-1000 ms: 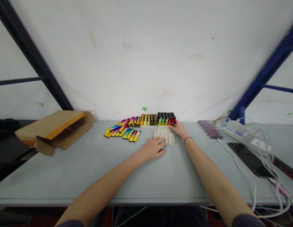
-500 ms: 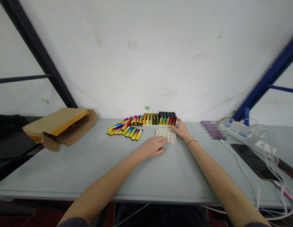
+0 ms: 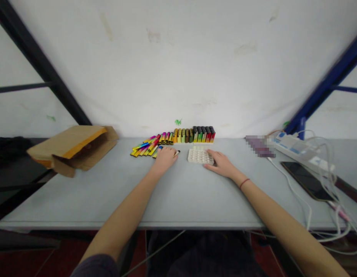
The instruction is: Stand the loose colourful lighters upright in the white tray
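My left hand (image 3: 164, 159) is at the loose lighters, fingers curled down, with the dark end of a lighter (image 3: 176, 153) showing at its right side. The hand hides part of the lighters under it. Yellow and rainbow-coloured lighters (image 3: 142, 148) lie in a pile to its left. Around the right end of a white tray with round cells (image 3: 199, 156), my right hand (image 3: 221, 163) has its thumb at the front and its fingers at the back. Behind the tray, black-topped lighters (image 3: 204, 134) stand upright in rows beside gold-topped lighters (image 3: 183, 136).
An opened brown cardboard box (image 3: 71, 144) lies at the left. To the right are a purple object (image 3: 257, 148), partly pixelated, a dark phone (image 3: 306, 181), a white power strip (image 3: 302, 152) and tangled white cables. A wall rises behind the table (image 3: 178, 196).
My left hand has moved left from the tray to the loose lighters. My right hand has come nearer, from beside the standing lighters to the tray's right end. The view has tilted slightly.
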A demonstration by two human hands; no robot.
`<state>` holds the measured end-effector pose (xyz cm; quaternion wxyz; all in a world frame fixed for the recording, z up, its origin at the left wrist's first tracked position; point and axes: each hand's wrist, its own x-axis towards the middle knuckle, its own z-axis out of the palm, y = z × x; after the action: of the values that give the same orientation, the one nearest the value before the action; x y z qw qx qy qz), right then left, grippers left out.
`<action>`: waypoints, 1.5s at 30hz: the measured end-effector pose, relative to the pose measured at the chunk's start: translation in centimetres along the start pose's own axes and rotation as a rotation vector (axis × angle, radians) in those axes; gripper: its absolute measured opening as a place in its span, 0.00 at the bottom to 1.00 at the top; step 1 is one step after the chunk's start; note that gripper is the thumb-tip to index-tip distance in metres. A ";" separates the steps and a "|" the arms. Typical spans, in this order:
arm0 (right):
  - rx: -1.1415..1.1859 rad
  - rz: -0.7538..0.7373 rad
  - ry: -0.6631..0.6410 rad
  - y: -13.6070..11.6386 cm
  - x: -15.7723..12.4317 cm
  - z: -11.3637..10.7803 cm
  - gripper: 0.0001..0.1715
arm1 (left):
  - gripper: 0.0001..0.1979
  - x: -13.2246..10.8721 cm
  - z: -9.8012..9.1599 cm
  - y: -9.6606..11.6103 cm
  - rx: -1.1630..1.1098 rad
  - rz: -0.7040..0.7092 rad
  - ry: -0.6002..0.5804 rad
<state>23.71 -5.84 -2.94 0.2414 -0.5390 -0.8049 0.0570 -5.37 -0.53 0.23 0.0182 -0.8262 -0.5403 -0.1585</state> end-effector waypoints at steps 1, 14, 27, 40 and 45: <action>0.009 -0.006 -0.001 0.1 0.0 0.0 0.41 | 0.12 0.1 0.4 0.1 -0.025 0.007 0.002; -0.003 -0.026 0.032 0.1 0.0 0.0 0.37 | 0.15 3.5 1.2 3.8 -1.197 -0.231 0.049; 0.059 -0.025 0.033 0.5 0.0 -0.5 0.40 | 0.15 1.0 0.5 4.9 -1.603 -0.372 0.106; 0.078 -0.016 0.016 0.5 0.0 -0.7 0.40 | 0.21 1.2 0.5 5.5 -1.689 -0.547 0.103; 0.090 -0.009 -0.006 0.7 0.0 -1.0 0.40 | 0.22 1.1 0.2 5.6 -1.703 -0.633 0.068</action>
<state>24.71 -5.76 -2.31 0.2634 -0.5237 -0.8048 0.0935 0.09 -1.89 1.17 -0.6268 -0.3682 -0.4413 -0.5262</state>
